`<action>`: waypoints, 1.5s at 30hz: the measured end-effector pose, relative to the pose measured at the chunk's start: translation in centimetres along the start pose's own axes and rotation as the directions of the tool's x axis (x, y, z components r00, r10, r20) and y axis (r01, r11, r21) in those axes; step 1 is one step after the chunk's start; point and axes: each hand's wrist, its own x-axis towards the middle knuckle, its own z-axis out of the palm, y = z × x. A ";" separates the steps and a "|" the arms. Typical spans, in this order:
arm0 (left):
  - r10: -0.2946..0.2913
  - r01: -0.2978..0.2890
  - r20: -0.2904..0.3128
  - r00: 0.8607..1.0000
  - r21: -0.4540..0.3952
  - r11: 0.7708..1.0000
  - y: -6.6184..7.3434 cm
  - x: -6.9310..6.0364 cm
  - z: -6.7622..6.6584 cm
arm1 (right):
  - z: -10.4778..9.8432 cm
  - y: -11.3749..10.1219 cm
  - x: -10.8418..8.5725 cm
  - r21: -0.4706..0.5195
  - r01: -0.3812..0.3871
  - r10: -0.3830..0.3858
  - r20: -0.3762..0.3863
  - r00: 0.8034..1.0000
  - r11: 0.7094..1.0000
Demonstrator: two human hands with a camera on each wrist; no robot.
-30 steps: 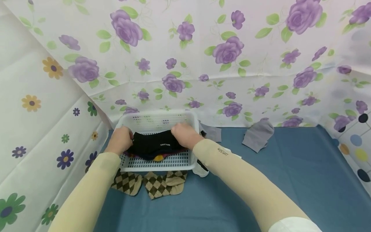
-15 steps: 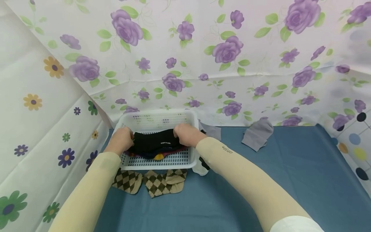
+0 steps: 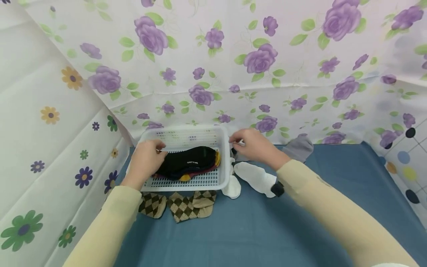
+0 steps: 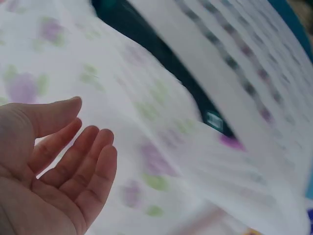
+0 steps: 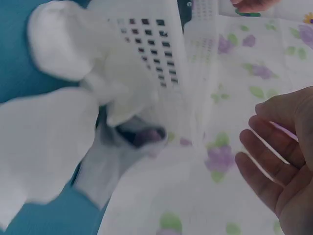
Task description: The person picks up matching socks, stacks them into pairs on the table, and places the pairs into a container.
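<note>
A black sock (image 3: 188,159) lettered COTTON lies in the white plastic basket (image 3: 222,133), on top of dark socks with yellow and maroon parts. My left hand (image 3: 145,159) is over the basket's left side, its fingers loosely bent with nothing between them in the left wrist view. Beyond the basket's right rim, my right hand (image 3: 255,146) hovers with relaxed fingers and holds nothing. Below it a white sock (image 3: 255,178) with a black end lies on the blue surface, and another white sock (image 3: 232,188) touches or nearly touches the basket's right side.
Brown argyle socks (image 3: 186,207) lie along the basket's front side. A grey sock (image 3: 300,147) lies at the back right, partly behind my right arm, and a second grey sock (image 5: 105,161) is beside the basket. Flowered cloth (image 3: 213,81) walls the back and sides.
Both hands have let go of the black sock, which now lies in the basket. My right hand has moved right, out past the rim, while the left has shifted slightly right.
</note>
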 end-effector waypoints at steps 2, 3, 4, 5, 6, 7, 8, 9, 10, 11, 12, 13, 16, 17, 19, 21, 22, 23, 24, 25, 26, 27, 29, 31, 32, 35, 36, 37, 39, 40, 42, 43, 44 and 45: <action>0.052 -0.054 -0.064 0.997 -0.025 0.998 1.8 -1.0 0.1 | -0.5 0.7 -1.9 -0.007 -0.009 0.009 -0.022 1.000 1.000; 0.079 -0.082 -0.098 0.992 -0.033 0.996 2.7 -1.6 0.1 | -0.6 0.9 -2.8 -0.011 -0.017 0.017 -0.030 0.999 1.000; 0.108 -0.114 -0.134 0.985 -0.037 0.993 3.6 -2.3 0.2 | -0.6 1.1 -3.8 -0.023 -0.023 0.022 -0.038 0.999 0.999; 0.143 -0.152 -0.169 0.975 -0.042 0.988 4.4 -2.9 0.3 | -0.5 1.3 -4.7 -0.028 -0.034 0.032 -0.043 0.999 0.999; 0.175 -0.187 -0.200 0.964 -0.044 0.981 5.2 -3.6 0.4 | -0.3 1.5 -5.6 -0.029 -0.040 0.039 -0.049 0.998 0.999; 0.204 -0.221 -0.230 0.952 -0.052 0.974 5.9 -4.2 0.6 | 0.0 1.6 -6.4 -0.031 -0.048 0.046 -0.056 0.997 0.998; 0.225 -0.248 -0.251 0.941 -0.064 0.967 6.5 -4.9 0.8 | 0.3 1.8 -7.1 -0.030 -0.057 0.055 -0.061 0.997 0.998; 0.244 -0.272 -0.270 0.932 -0.074 0.959 7.1 -5.5 1.1 | 0.6 1.9 -7.7 -0.028 -0.064 0.062 -0.071 0.996 0.998; 0.259 -0.295 -0.285 0.923 -0.090 0.951 7.6 -6.0 1.4 | 1.1 2.1 -8.3 -0.026 -0.072 0.069 -0.077 0.995 0.997; 0.269 -0.310 -0.293 0.918 -0.106 0.945 8.0 -6.6 1.9 | 1.5 2.2 -8.8 -0.020 -0.077 0.075 -0.083 0.994 0.997; 0.274 -0.320 -0.295 0.915 -0.121 0.940 8.4 -7.1 2.4 | 2.0 2.4 -9.2 -0.022 -0.078 0.076 -0.090 0.993 0.997; 0.279 -0.329 -0.297 0.913 -0.132 0.935 8.7 -7.6 2.9 | 2.5 2.5 -9.6 -0.027 -0.083 0.081 -0.095 0.992 0.996; 0.285 -0.339 -0.282 0.916 -0.164 0.926 9.7 -9.4 4.7 | 3.9 3.0 -10.9 -0.052 -0.107 0.101 -0.099 0.990 0.993; 0.290 -0.343 -0.274 0.917 -0.173 0.923 10.1 -10.0 5.3 | 4.3 3.1 -11.4 -0.062 -0.114 0.108 -0.098 0.989 0.991; 0.302 -0.352 -0.255 0.919 -0.180 0.919 10.7 -11.1 6.5 | 5.0 3.3 -12.3 -0.084 -0.132 0.124 -0.099 0.987 0.988; 0.313 -0.355 -0.215 0.925 -0.196 0.914 11.1 -12.1 7.8 | 5.5 3.5 -13.1 -0.102 -0.149 0.138 -0.105 0.985 0.984; 0.317 -0.353 -0.189 0.930 -0.205 0.913 11.3 -12.6 8.4 | 5.7 3.6 -13.4 -0.105 -0.156 0.145 -0.108 0.984 0.982; 0.318 -0.346 -0.156 0.935 -0.213 0.914 11.3 -12.9 9.0 | 5.9 3.7 -13.7 -0.108 -0.166 0.155 -0.110 0.982 0.980; 0.312 -0.331 -0.120 0.943 -0.220 0.917 11.4 -13.2 9.6 | 6.0 3.8 -14.0 -0.113 -0.175 0.162 -0.114 0.980 0.978; 0.301 -0.311 -0.081 0.950 -0.230 0.922 11.4 -13.4 10.2 | 6.1 3.9 -14.2 -0.116 -0.186 0.172 -0.118 0.978 0.976; 0.288 -0.290 -0.044 0.956 -0.243 0.926 11.4 -13.6 10.7 | 6.2 3.9 -14.3 -0.115 -0.195 0.181 -0.120 0.976 0.974; 0.277 -0.271 -0.013 0.961 -0.249 0.930 11.4 -13.8 11.2 | 6.3 4.0 -14.4 -0.118 -0.203 0.188 -0.123 0.974 0.972; 0.263 -0.247 0.029 0.964 -0.258 0.934 11.6 -13.9 11.9 | 6.5 4.1 -14.5 -0.127 -0.213 0.197 -0.128 0.972 0.969; 0.265 -0.243 0.052 0.963 -0.263 0.934 11.8 -14.1 12.4 | 6.7 4.2 -14.4 -0.138 -0.214 0.197 -0.126 0.972 0.967; 0.271 -0.247 0.058 0.961 -0.262 0.933 11.9 -14.1 12.6 | 6.9 4.2 -14.3 -0.140 -0.213 0.197 -0.120 0.973 0.967; 0.288 -0.258 0.083 0.954 -0.260 0.931 12.2 -14.3 13.1 | 7.4 4.4 -14.1 -0.150 -0.223 0.213 -0.081 0.974 0.963; 0.293 -0.262 0.093 0.952 -0.255 0.931 12.3 -14.4 13.2 | 7.6 4.5 -14.2 -0.154 -0.226 0.219 -0.065 0.974 0.962; 0.298 -0.266 0.102 0.949 -0.251 0.931 12.4 -14.4 13.4 | 7.9 4.6 -14.2 -0.160 -0.232 0.226 -0.053 0.973 0.960; 0.309 -0.274 0.116 0.944 -0.244 0.930 12.5 -14.5 13.7 | 8.3 5.0 -14.4 -0.183 -0.242 0.238 -0.040 0.970 0.953; 0.315 -0.281 0.120 0.941 -0.238 0.930 12.5 -14.5 13.8 | 8.5 5.2 -14.6 -0.198 -0.243 0.240 -0.042 0.970 0.950; 0.318 -0.286 0.125 0.940 -0.226 0.931 12.5 -14.5 14.0 | 8.8 5.7 -15.0 -0.226 -0.236 0.230 -0.057 0.972 0.945; 0.316 -0.283 0.128 0.940 -0.225 0.932 12.5 -14.4 14.0 | 8.9 5.9 -15.1 -0.237 -0.229 0.220 -0.067 0.973 0.944; 0.312 -0.278 0.132 0.941 -0.225 0.934 12.4 -14.4 14.0 | 8.9 6.0 -15.3 -0.250 -0.219 0.206 -0.078 0.975 0.943; 0.306 -0.272 0.134 0.942 -0.223 0.936 12.4 -14.3 14.1 | 9.0 6.2 -15.4 -0.264 -0.206 0.189 -0.089 0.978 0.942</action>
